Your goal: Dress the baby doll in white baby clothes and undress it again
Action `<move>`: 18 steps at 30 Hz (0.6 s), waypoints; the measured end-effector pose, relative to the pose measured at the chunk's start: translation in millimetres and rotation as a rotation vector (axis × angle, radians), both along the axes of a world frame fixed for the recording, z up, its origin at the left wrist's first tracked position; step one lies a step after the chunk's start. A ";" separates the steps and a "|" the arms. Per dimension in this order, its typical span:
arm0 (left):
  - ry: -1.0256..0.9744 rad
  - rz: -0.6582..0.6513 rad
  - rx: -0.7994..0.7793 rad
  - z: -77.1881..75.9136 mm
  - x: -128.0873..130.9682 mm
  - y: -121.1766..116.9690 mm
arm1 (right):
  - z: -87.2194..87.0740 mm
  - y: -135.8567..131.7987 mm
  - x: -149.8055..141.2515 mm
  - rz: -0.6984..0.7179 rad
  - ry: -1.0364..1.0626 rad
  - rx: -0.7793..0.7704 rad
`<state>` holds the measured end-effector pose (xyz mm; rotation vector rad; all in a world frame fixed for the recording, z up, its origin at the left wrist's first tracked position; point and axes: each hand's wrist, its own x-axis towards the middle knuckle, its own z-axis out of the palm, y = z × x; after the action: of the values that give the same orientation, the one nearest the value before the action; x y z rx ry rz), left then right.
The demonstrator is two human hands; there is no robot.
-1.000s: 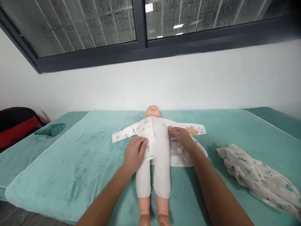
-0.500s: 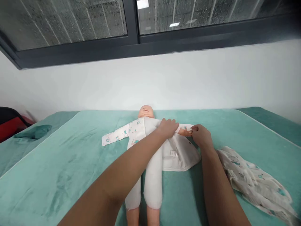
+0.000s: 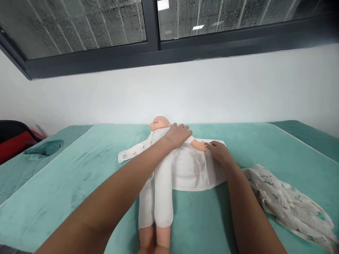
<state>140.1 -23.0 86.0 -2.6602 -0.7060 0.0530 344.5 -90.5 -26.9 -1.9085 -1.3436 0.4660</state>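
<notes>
A baby doll [image 3: 163,208] in white padded clothing lies on its back, rolled somewhat to the left, its head by the wall. A white printed baby top [image 3: 134,151] has one sleeve out at left, while its pale inside [image 3: 189,176] spreads beneath the doll on the right. My left hand [image 3: 178,135] is curled over the doll's shoulder and upper arm on the right side. At the doll's small bare hand [image 3: 201,145], my right hand [image 3: 219,152] has its thumb and fingers closed on the fingertips. The sleeve on that side is mostly hidden.
A crumpled printed cloth garment [image 3: 288,204] lies to the right on the green bed cover [image 3: 87,176]. At the far left are a red and black item [image 3: 16,143] and a small green cushion-like piece [image 3: 43,147]. Behind runs a white wall [image 3: 169,91] under a dark-framed window.
The doll's body and head have rolled and shifted left. My left hand has moved left with its shoulder, and my right hand has drawn slightly left along with the doll's hand.
</notes>
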 end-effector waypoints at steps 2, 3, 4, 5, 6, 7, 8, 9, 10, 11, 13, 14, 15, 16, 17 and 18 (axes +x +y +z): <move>0.045 0.022 0.000 0.7 -0.6 1.4 | 4.1 -2.6 5.6 -0.036 0.125 0.028; 0.062 0.038 -0.005 0.1 0.1 1.4 | 6.4 -4.1 6.3 -0.042 0.254 0.058; 0.070 0.057 -0.011 -1.2 1.7 0.8 | 9.0 -5.7 5.4 -0.043 0.419 0.097; 0.069 0.079 -0.018 -3.1 3.9 -0.2 | 12.0 -7.5 3.2 -0.039 0.601 0.144; 0.048 0.107 -0.032 -5.6 6.8 -1.4 | 15.6 -9.3 -0.1 -0.030 0.772 0.191; 0.013 0.139 -0.050 -8.5 10.0 -2.6 | 19.6 -11.3 -4.2 -0.015 0.903 0.232; -0.030 0.173 -0.071 -11.6 13.5 -3.5 | 24.1 -13.4 -8.8 0.010 0.977 0.261; -0.075 0.205 -0.093 -14.9 17.2 -4.1 | 28.9 -15.6 -13.6 0.042 1.018 0.279; -0.118 0.234 -0.114 -18.3 20.9 -4.2 | 33.8 -18.0 -18.5 0.084 1.045 0.288; -0.156 0.257 -0.132 -21.6 24.4 -3.7 | 38.6 -20.5 -23.4 0.127 1.068 0.292; -0.218 0.288 -0.159 -28.1 30.4 -1.7 | 47.1 -25.1 -32.2 0.197 1.110 0.299; -0.255 0.302 -0.180 -31.2 32.7 -0.3 | 50.4 -27.0 -36.1 0.223 1.125 0.304; -0.298 0.314 -0.206 -34.1 34.5 1.1 | 53.0 -28.4 -39.6 0.248 1.133 0.310; -0.343 0.321 -0.241 -36.4 35.5 2.6 | 54.7 -29.4 -42.7 0.276 1.134 0.314; -0.387 0.320 -0.285 -38.1 35.7 4.0 | 55.7 -29.9 -45.5 0.312 1.129 0.312; -0.430 0.305 -0.341 -38.9 35.1 5.4 | 56.0 -30.0 -48.3 0.354 1.117 0.305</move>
<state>175.2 -17.6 47.1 -2.8872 -1.3437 -0.3568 296.2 -120.5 29.1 -0.8523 -0.8738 1.1941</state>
